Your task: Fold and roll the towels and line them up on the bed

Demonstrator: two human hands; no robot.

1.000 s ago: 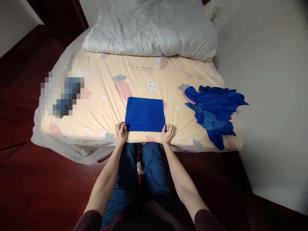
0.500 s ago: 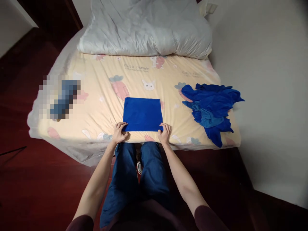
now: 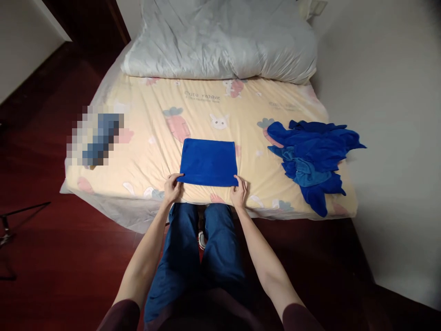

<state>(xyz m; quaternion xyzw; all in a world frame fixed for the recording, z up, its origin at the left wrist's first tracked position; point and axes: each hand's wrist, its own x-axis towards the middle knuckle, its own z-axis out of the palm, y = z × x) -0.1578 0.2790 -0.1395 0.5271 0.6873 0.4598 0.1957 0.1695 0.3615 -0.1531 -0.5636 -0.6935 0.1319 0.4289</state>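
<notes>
A blue cloth (image 3: pixel 209 161) lies spread as a flat rectangle on the bed (image 3: pixel 144 151), close to its front edge. My left hand (image 3: pixel 172 187) pinches the cloth's near left corner between thumb and fingers. At the near right corner, my right hand (image 3: pixel 239 191) grips the cloth the same way. The near edge is slightly raised between the two hands. To the right sits a crumpled pile of blue cloths (image 3: pixel 312 158), with one lighter blue piece among them; neither hand touches it.
A grey quilt (image 3: pixel 220 41) is bunched across the back of the bed. A pixelated blue item (image 3: pixel 103 140) lies at the left side. The wall (image 3: pixel 386 138) borders the bed's right side. A thin dark stand (image 3: pixel 24 209) is on the floor at left.
Both hands have closed on the cloth's near corners and lifted that edge slightly. The whole view has shifted a little, so the bed appears farther right.
</notes>
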